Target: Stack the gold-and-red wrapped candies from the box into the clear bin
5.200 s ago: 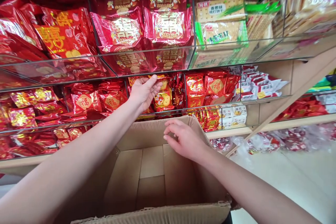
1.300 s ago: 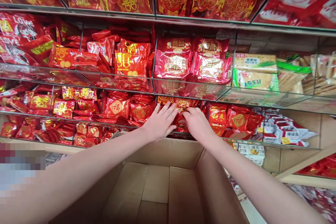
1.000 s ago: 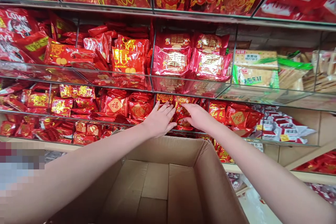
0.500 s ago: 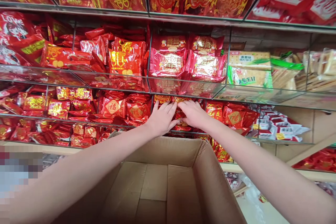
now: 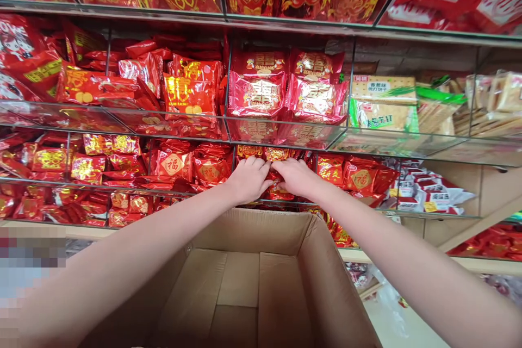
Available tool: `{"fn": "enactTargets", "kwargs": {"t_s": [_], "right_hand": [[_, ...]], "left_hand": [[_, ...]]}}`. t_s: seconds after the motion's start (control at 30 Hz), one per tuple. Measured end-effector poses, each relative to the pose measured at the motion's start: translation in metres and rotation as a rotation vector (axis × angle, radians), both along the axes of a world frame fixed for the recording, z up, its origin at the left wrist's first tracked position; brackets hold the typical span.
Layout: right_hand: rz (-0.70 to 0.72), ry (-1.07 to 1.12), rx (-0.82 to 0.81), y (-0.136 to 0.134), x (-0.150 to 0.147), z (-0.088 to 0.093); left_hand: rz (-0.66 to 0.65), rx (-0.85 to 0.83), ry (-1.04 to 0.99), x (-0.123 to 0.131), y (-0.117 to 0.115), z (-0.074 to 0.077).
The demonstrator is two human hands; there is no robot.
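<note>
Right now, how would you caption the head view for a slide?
Left hand and right hand, close together at shelved red packets, beyond an open cardboard box.

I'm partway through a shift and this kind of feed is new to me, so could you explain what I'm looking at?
There's no machine here: you see a person's bare left hand and right hand. Every picture comes from one camera worn on that person's head, looking forward and down. Ahead are shelves of wrapped packets, mostly red and gold, with pink packets and crackers above. Below the hands stands an open cardboard box. Both hands reach in at the red-and-gold packets on a lower shelf, fingers close together. They hide part of that spot, so I can't tell whether anything is firmly held.
</note>
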State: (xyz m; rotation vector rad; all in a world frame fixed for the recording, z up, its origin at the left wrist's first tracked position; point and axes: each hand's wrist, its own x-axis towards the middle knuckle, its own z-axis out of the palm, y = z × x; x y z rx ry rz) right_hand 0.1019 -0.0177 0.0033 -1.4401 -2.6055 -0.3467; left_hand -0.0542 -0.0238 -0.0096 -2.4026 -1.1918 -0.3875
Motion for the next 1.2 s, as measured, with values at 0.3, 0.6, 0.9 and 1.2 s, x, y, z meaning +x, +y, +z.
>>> {"fn": "enactTargets", "kwargs": {"t_s": [0.3, 0.6, 0.9, 1.2], "right_hand": [[0.079, 0.168, 0.24, -0.038, 0.028, -0.025], [-0.032, 0.058, 0.26, -0.044, 0.059, -0.062], [-0.003, 0.279, 0.371, -0.05, 0.07, -0.061], [-0.242, 0.198, 0.334, -0.047, 0.044, -0.051]], "left_hand": [[0.0, 0.068, 0.01, 0.002, -0.02, -0.004], [-0.075, 0.067, 0.099, -0.001, -0.018, -0.019], [-0.021, 0.08, 0.07, 0.002, -0.029, -0.023], [-0.038, 0.06, 0.063, 0.006, -0.018, -0.024]]}}
